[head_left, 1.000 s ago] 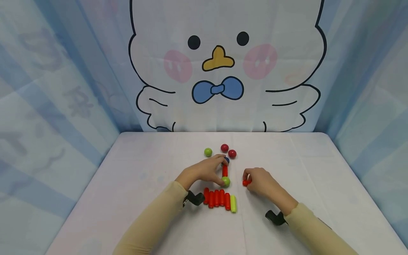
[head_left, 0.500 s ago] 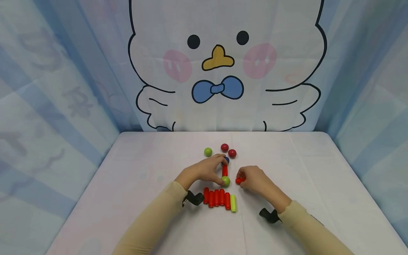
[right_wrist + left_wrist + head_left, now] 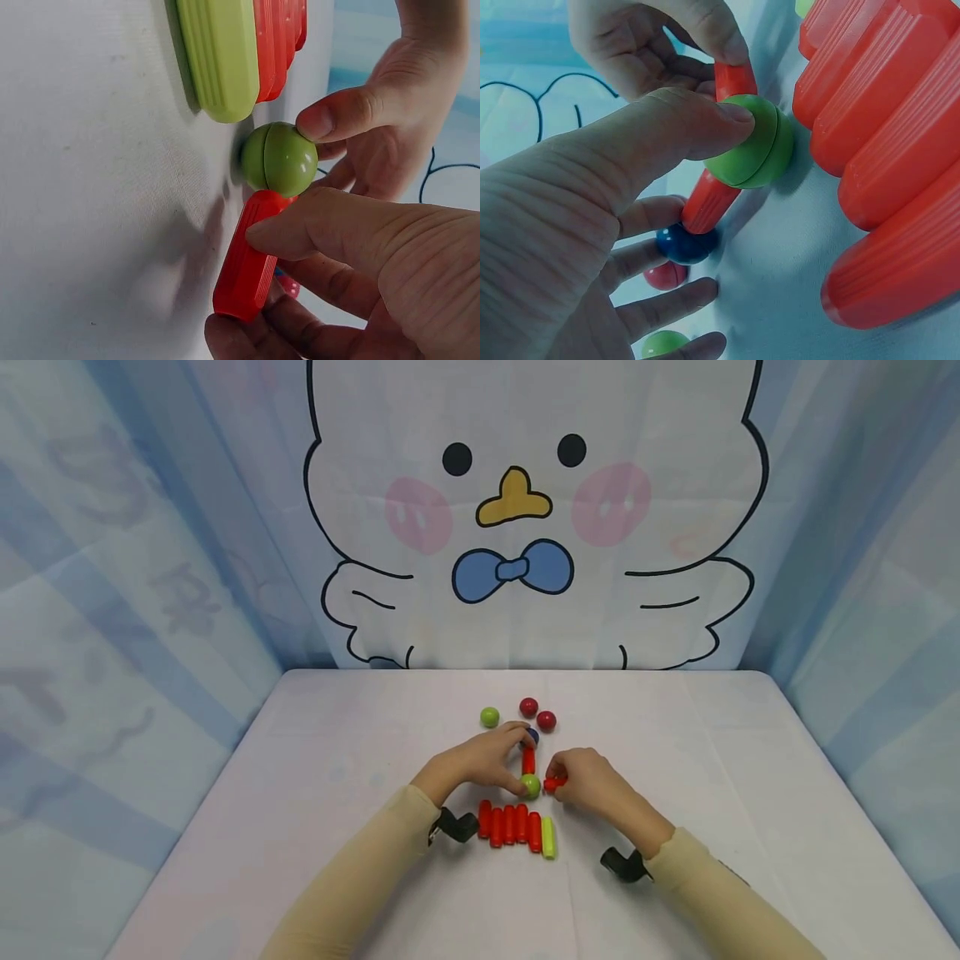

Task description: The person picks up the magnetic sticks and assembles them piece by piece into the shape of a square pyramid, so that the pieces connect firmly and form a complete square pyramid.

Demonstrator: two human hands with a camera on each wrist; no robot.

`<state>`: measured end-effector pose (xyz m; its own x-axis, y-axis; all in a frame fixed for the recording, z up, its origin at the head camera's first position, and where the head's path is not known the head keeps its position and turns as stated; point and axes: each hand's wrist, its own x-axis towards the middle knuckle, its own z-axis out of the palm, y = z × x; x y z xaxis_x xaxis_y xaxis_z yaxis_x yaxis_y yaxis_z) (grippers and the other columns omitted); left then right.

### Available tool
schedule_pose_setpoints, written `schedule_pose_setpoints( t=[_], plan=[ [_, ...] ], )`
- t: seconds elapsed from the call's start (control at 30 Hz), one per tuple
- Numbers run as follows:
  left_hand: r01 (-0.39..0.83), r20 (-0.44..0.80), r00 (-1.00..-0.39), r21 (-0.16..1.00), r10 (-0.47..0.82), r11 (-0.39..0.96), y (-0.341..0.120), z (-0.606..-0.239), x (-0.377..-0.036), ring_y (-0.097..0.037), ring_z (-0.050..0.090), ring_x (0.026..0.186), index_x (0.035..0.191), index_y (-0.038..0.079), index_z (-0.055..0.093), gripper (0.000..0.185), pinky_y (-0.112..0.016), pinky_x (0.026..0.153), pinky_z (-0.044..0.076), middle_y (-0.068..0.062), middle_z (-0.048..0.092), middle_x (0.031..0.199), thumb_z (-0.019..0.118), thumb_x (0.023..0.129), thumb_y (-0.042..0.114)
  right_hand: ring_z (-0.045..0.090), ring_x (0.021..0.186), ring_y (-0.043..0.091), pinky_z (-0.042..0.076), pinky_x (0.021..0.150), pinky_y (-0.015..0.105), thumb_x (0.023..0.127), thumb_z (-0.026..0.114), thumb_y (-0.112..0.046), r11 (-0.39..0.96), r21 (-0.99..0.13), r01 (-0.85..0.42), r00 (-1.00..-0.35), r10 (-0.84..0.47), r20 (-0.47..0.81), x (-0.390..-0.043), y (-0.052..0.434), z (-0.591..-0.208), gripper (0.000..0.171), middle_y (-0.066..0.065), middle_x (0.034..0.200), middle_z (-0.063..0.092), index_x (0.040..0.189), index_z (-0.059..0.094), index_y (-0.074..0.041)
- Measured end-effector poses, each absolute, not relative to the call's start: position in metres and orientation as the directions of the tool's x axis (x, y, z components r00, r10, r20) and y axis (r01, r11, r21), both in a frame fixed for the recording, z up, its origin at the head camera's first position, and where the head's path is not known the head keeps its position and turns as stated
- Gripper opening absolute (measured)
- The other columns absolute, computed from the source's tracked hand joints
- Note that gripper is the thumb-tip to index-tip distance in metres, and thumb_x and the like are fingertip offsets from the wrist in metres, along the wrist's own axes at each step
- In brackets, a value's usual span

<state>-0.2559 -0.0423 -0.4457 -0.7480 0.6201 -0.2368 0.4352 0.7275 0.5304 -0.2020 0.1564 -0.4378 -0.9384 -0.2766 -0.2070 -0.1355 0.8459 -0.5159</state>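
My left hand (image 3: 480, 758) holds a small joined piece on the table. Its thumb presses the green ball (image 3: 759, 142), while the index finger reaches the blue ball (image 3: 687, 244) at the far end. A red rod (image 3: 709, 201) links the two balls. To the right, my right hand (image 3: 596, 781) pinches another red rod (image 3: 244, 259) between thumb and fingers. In the right wrist view one end of that rod is up against the green ball; whether it is fixed there I cannot tell.
Nearer the body lie several red rods (image 3: 510, 825) in a row, with a yellow-green rod (image 3: 549, 838) at their right end. Beyond the hands are a loose green ball (image 3: 490, 717) and two red balls (image 3: 528, 707). A printed curtain (image 3: 510, 627) stands behind the white table (image 3: 360, 710).
My right hand has moved left with its red rod, from a clear distance away to right beside the green ball. The left hand has stayed in place on the joined piece.
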Motion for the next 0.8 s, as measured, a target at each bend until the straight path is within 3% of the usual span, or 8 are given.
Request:
schedule_pose_setpoints(
  t=[0.8],
  plan=[
    [0.435, -0.241, -0.747, 0.528, 0.62, 0.73, -0.0406, -0.4437, -0.2553, -0.022, 0.042, 0.146, 0.138, 0.019, 0.056, 0.065, -0.042, 0.114, 0.046, -0.002, 0.038, 0.164, 0.087, 0.082, 0.03, 0.057, 0.076, 0.018, 0.054, 0.067, 0.03, 0.084, 0.078, -0.003, 0.84, -0.528, -0.127, -0.933, -0.282, -0.225, -0.2022, 0.1542, -0.4372, 0.015, 0.002, 0.085, 0.064, 0.097, 0.071, -0.007]
  ],
)
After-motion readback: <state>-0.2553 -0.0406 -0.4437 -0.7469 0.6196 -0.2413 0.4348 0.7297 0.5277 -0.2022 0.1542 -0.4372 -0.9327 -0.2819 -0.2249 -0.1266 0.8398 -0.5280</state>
